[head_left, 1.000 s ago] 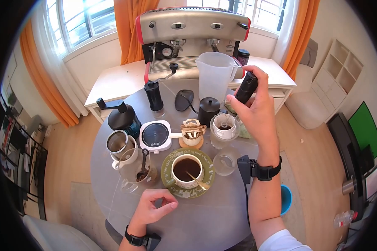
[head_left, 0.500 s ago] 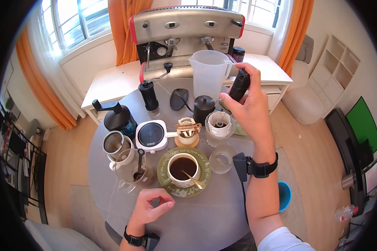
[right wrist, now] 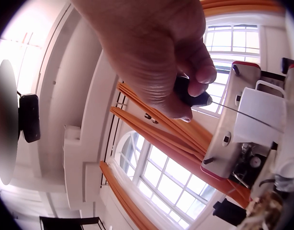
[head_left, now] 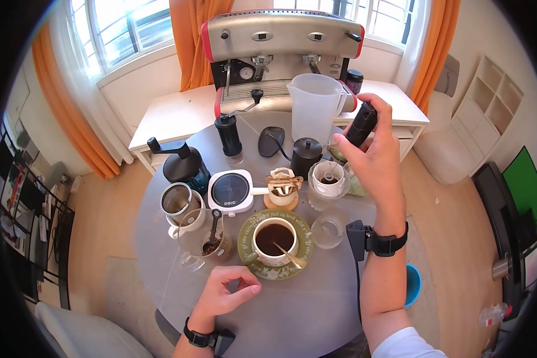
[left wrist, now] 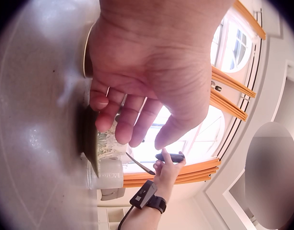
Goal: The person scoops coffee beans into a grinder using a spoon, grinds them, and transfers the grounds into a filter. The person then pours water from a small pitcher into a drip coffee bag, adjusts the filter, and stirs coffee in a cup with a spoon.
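My right hand (head_left: 377, 156) holds a black milk frother (head_left: 362, 124) high over the table's right side. In the right wrist view its thin metal shaft (right wrist: 247, 115) runs out from the tapered tip. Below it stands a white, paper-lined cup (head_left: 329, 190) with dark coffee inside, set on a clear glass vessel. My left hand (head_left: 225, 292) is near the front of the table, fingers loosely bent and holding nothing. Just beyond it a coffee cup (head_left: 272, 261) with a gold spoon (head_left: 291, 256) sits on a green saucer (head_left: 249, 229).
Left are a glass cup (head_left: 191, 243) with a black scoop, a white scale (head_left: 231, 207) and two hand grinders (head_left: 185, 167). A drip-bag cup (head_left: 282, 198), black kettle (head_left: 306, 158) and plastic jug (head_left: 317, 110) stand in the middle. An espresso machine (head_left: 283, 39) is behind.
The head view swings slightly left and then back right. Both hands keep nearly the same place over the table, and the right still holds the frother.
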Demonstrator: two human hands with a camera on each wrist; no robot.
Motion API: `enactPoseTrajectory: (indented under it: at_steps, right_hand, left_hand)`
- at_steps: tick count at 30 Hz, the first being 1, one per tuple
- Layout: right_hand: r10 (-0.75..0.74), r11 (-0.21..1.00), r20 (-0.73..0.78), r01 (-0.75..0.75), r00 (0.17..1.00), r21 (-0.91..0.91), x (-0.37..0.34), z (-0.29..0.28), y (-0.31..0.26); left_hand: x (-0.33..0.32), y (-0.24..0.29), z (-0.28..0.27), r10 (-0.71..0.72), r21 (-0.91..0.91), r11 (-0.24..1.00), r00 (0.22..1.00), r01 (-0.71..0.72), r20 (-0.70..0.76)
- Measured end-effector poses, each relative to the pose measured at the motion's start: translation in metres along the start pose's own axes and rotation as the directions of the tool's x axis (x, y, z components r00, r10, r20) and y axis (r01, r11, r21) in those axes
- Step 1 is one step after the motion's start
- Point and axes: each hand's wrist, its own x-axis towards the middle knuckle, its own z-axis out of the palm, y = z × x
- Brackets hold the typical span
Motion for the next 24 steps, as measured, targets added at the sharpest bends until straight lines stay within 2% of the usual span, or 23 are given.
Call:
enactPoseTrajectory:
  at_steps: [5, 8, 11, 14, 24]
  right_hand:
    - [-0.011, 0.999, 0.037, 0.012, 0.999, -0.046, -0.0004, 0.0006, 0.003]
    - [-0.015, 1.0, 0.007, 0.016, 1.0, -0.017, -0.0001, 0.0007, 0.0007]
    - [-0.058, 0.998, -0.006, 0.058, 0.998, -0.008, -0.0004, 0.002, 0.0033]
    - [-0.018, 1.0, 0.012, 0.018, 1.0, -0.016, -0.0011, 0.0011, -0.0004]
    - [-0.029, 0.999, 0.017, 0.029, 0.999, -0.015, -0.0011, 0.0012, 0.0032]
  left_hand:
    - [0.0001, -0.0022, 0.0008, 0.032, -0.014, 0.999, 0.999, -0.032, -0.015]
    - [0.0003, -0.0044, 0.0001, 0.045, -0.025, 0.999, 0.999, -0.046, -0.016]
    - [0.0, -0.0054, 0.0004, 0.042, -0.022, 0.999, 0.999, -0.042, -0.02]
    - [0.0, -0.0032, 0.0009, 0.043, -0.016, 0.999, 0.999, -0.043, -0.016]
    - [0.0, 0.0004, 0.0014, 0.007, -0.016, 1.0, 1.0, -0.008, -0.021]
